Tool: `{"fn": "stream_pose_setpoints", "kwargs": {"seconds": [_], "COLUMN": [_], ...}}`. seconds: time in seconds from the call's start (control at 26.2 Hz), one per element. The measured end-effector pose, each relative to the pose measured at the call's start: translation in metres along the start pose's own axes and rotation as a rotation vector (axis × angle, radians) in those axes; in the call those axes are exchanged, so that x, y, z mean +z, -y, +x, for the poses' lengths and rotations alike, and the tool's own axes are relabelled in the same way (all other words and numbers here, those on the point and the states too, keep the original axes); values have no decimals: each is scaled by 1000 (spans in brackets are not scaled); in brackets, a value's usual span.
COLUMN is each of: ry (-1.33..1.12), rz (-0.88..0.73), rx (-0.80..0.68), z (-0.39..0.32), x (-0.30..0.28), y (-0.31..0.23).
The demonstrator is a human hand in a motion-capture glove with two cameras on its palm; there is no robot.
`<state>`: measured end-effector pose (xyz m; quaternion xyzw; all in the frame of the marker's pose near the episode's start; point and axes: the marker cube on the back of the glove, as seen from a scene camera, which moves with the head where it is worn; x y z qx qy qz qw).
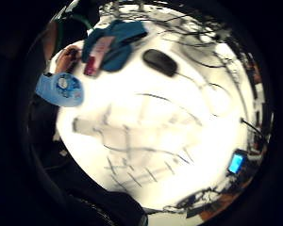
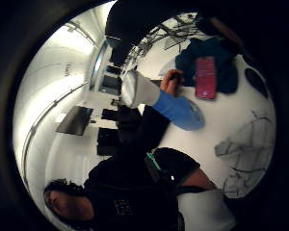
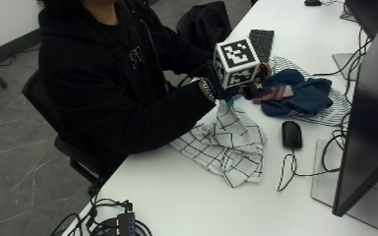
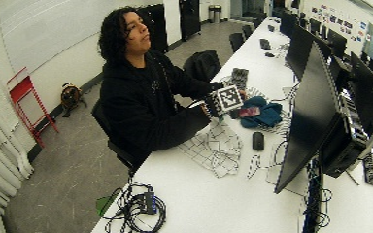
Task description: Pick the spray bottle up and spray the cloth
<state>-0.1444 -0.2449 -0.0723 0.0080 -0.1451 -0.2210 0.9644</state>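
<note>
One person sits at a long white table [image 3: 176, 196], the gloved right hand [image 3: 223, 87] raised above the near edge of a white cloth with a dark grid pattern [image 3: 232, 142]; the marker cube hides its fingers in both outside views, so I cannot tell whether they are curled or straight. The cloth lies crumpled on the table in front of the person, one corner hanging toward the table's edge. In the palm views a blue spray bottle [image 2: 176, 109] with a white upper part sits in the bare left hand [image 2: 172, 79], held up off the table and off to the side of the cloth, apart from it. Just beyond the hands lies a bundled dark blue cloth [image 3: 300, 96] with a red phone [image 3: 275, 92] resting on it. A black mouse [image 3: 292, 133] with its cable sits beside the checked cloth, near the foot of a monitor [image 3: 369, 113]. A dark keyboard [image 3: 262, 43] lies farther along the table.
</note>
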Motion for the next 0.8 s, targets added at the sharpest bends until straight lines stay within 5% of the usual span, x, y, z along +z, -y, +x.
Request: {"fn": "stream_pose_setpoints", "kwargs": {"seconds": [0.34, 0.8], "ry": [-292, -386], "rz": [-31, -154], "rx": [148, 226], "z": [4, -10], "x": [-67, -82], "y": [-70, -115]}}
